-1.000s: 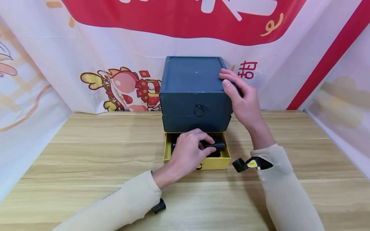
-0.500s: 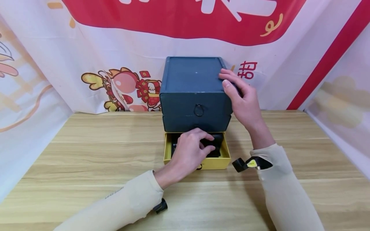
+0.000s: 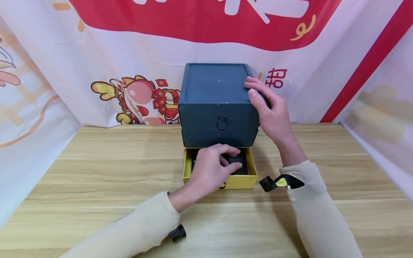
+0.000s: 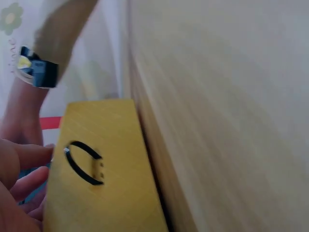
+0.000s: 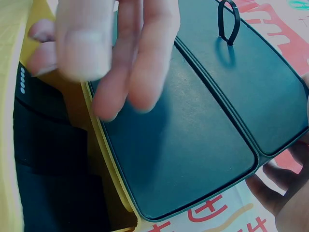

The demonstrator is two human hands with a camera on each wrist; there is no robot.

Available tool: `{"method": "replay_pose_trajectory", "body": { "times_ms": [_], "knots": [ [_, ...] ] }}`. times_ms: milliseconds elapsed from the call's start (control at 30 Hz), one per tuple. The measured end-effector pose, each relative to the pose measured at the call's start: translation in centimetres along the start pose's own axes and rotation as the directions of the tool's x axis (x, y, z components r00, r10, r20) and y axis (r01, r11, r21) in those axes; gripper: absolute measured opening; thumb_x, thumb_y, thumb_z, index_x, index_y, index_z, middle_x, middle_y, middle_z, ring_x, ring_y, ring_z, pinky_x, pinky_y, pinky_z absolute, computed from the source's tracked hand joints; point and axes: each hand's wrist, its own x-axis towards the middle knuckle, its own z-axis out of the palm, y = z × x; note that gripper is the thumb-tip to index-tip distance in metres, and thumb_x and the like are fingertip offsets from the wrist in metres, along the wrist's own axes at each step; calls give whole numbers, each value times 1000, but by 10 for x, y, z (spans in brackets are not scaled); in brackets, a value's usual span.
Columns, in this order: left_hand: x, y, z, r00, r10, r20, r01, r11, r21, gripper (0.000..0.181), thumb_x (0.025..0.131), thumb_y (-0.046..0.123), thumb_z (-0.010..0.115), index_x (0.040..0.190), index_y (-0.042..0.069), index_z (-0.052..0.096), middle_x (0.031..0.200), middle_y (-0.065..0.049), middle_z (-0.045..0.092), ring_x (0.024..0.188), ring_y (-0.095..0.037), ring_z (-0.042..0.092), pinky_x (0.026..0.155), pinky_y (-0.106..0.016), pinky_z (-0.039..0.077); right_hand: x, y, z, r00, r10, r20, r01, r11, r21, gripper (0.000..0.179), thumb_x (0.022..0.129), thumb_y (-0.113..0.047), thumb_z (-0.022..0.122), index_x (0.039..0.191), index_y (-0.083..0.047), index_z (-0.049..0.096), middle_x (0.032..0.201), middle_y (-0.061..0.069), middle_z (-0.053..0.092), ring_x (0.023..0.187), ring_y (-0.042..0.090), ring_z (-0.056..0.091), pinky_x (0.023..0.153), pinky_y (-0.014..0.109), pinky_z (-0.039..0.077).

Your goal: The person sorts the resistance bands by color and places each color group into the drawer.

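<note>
A dark blue drawer cabinet [image 3: 217,82] stands on the table with its bottom yellow drawer [image 3: 240,182] pulled out. Above that drawer is my left hand [image 3: 209,165], thumb and index finger apart in a C shape, with nothing visible between them. Several flat black objects [image 5: 60,198] lie in the drawer; one has a row of pale dots. Their exact kind is not clear. My right hand [image 3: 274,116] rests at the cabinet's upper right edge, thumb and a finger on top. In the left wrist view the drawer front [image 4: 116,145] has a black ring pull [image 4: 79,164].
Another ring pull [image 3: 222,123] hangs on the shut upper blue drawer. A printed white and red curtain [image 3: 135,53] rises behind the cabinet. Wood-grain table [image 3: 129,172] extends on both sides. A small black camera [image 3: 267,184] projects from my right sleeve.
A black object near my left fingertips tipped over and now lies lower in the drawer. My left thumb and index stand slightly wider apart. The right hand stayed in place.
</note>
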Motion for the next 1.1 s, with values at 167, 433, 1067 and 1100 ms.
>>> {"method": "replay_pose_trajectory", "body": {
  "times_ms": [167, 433, 1067, 1100],
  "knots": [
    [-8, 5, -9, 992, -118, 37, 123, 974, -190, 23, 91, 22, 85, 114, 20, 81, 106, 4, 81, 81, -8, 70, 73, -23, 61, 0, -1, 0, 1000, 5, -3, -5, 1000, -5, 45, 109, -39, 55, 149, -18, 64, 163, -8, 52, 154, 11, 42, 125, 45, 43],
    [-35, 7, -20, 936, -321, 147, 352, 831, -431, 19, 91, 19, 85, 109, 11, 79, 99, -5, 79, 78, -17, 72, 71, -31, 64, 0, -1, 0, 1000, 5, -3, -5, 1000, 2, 45, 109, -38, 56, 149, -18, 63, 163, -7, 52, 154, 11, 42, 124, 43, 45],
    [-78, -17, -11, 795, -509, 330, 606, 640, -473, 30, 91, 23, 84, 112, 2, 76, 90, -8, 81, 63, -12, 67, 59, -24, 58, 0, -2, 1, 1000, 20, 1, -20, 1000, 5, 45, 109, -38, 56, 150, -19, 63, 163, -9, 52, 154, 10, 42, 123, 45, 45],
    [-79, -19, -9, 793, -511, 332, 608, 638, -472, 30, 91, 23, 84, 112, 2, 76, 91, -8, 81, 63, -12, 67, 59, -24, 58, 0, -2, 1, 1000, 20, 1, -20, 1000, 5, 45, 109, -38, 56, 150, -19, 63, 163, -9, 52, 154, 10, 42, 123, 45, 45]
  ]
}}
